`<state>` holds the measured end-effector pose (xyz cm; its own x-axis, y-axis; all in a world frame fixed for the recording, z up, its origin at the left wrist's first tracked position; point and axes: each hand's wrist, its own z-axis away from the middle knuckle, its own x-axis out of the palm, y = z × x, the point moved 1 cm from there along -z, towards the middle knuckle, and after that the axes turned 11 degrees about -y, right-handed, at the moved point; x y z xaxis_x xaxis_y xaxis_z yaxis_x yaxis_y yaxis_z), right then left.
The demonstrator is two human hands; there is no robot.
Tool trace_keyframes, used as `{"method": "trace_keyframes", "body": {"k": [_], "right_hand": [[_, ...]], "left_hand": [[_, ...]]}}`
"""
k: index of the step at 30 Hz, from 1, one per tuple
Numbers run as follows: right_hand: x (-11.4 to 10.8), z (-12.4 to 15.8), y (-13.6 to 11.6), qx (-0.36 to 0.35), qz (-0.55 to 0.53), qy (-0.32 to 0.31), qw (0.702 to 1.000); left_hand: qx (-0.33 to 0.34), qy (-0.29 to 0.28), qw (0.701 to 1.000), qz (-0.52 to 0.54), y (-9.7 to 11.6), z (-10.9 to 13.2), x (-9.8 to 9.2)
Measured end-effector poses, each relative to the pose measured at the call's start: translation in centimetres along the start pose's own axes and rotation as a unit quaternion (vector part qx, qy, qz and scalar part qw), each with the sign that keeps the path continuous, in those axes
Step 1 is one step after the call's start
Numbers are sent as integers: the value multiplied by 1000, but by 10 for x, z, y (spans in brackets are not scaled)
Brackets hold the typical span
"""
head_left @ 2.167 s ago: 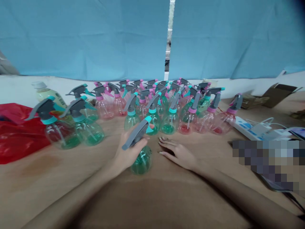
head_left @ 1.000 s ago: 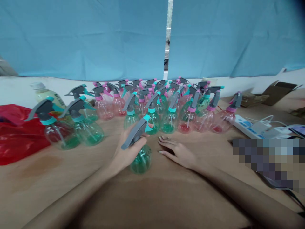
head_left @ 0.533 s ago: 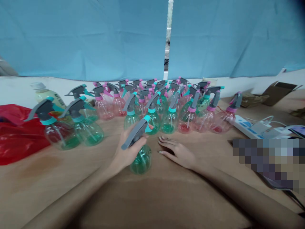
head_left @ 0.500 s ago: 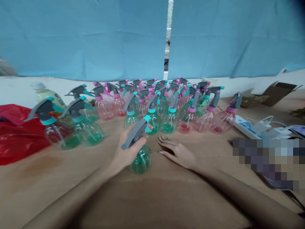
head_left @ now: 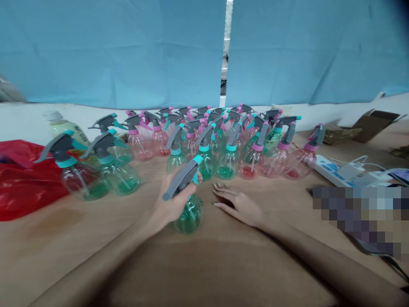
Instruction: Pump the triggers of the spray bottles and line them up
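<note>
Head view: the left hand (head_left: 169, 200) wraps the neck of the green spray bottle (head_left: 189, 218), which stands on the counter (head_left: 220, 268); the right hand (head_left: 243, 207) lies flat, loosely spread. The bottle is probably light, thin-walled, slightly slippery — neck grip suits it. Since the earlier frame, the trigger (head_left: 196, 177) has drawn inward.

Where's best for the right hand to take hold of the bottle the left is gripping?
Probably low on the rounded green bottle, coming from the right: the left hand wraps it beneath the grey spray head, while the lower body bulges free on the side facing the right hand.
</note>
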<state>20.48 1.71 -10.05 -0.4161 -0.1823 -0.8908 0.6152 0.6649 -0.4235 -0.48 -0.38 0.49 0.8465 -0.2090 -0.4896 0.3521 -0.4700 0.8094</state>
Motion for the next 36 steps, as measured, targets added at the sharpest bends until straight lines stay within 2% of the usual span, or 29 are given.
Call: {"method": "trace_keyframes", "body": {"k": [6, 14, 26, 36], "right_hand": [[-1, 0, -1, -5, -5, 3, 1000], [-1, 1, -1, -10, -18, 14, 1000], [-2, 0, -2, -2, -3, 2, 1000], [-1, 0, 0, -17, -15, 16, 1000]], "left_hand": [[-15, -6, 1000, -2, -3, 1, 0], [-35, -5, 998, -59, 7, 2, 0], [-44, -13, 998, -41, 6, 3, 1], [-37, -5, 998, -46, 7, 3, 1]]}}
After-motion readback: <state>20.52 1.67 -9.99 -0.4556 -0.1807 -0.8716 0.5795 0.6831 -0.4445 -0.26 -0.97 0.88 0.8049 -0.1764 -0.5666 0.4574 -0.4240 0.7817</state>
